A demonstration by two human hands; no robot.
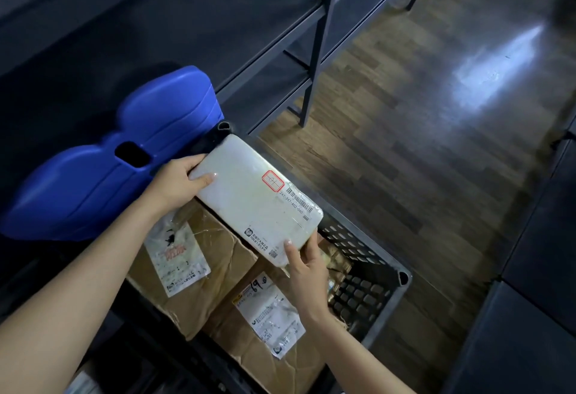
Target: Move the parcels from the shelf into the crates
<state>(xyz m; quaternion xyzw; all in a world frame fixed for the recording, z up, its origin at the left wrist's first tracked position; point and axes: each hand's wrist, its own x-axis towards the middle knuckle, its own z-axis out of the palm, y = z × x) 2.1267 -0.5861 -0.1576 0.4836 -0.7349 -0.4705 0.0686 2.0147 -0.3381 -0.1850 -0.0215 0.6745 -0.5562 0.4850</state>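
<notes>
I hold a flat white parcel (pixel 249 194) with a red stamp and a barcode label between both hands, tilted above a dark grey slatted crate (pixel 371 278). My left hand (pixel 179 184) grips its upper left end. My right hand (pixel 307 272) grips its lower right corner. Inside the crate lie two brown cardboard parcels (pixel 215 272) (pixel 249 334) with white shipping labels. The dark metal shelf (pixel 218 28) stands behind the crate, its boards bare where I can see them.
A blue plastic object (pixel 109 159) rests left of the crate against the shelf. Wooden floor (pixel 420 144) stretches to the right. More dark surfaces (pixel 530 269) line the right edge. Shelf legs (pixel 314 60) stand just beyond the crate.
</notes>
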